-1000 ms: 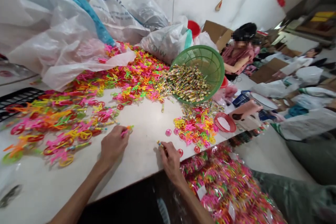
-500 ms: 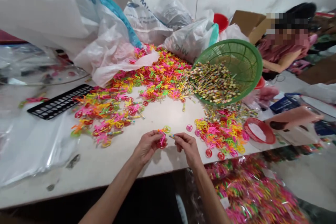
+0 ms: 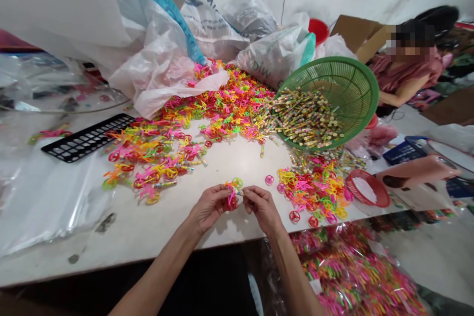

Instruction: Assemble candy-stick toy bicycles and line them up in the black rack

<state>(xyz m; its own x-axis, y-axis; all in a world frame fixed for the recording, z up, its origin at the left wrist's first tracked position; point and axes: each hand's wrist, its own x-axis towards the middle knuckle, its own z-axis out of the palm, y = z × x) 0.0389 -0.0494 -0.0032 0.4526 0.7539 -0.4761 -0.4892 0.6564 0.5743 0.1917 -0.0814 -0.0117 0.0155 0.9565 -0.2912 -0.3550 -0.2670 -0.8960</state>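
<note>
My left hand is closed on a small plastic toy piece, pink with red, orange and yellow-green wheel-like parts. My right hand pinches a short, patterned stick, whose end meets the toy piece between the hands. Fingers partly hide both things, so how far they are joined cannot be made out. Just right of my right hand lies a heap of loose coloured plastic parts, with a separate pink wheel nearby. On the left is a pile of toys with sticks in some of them.
A tipped green basket spills many patterned sticks. Behind are white sacks and more plastic parts. A black slotted tray lies at left, a small red basket at right. Another person sits beyond.
My right hand has brought the stick leftward against the toy piece; before, a small gap lay between them. The view has shifted slightly.
</note>
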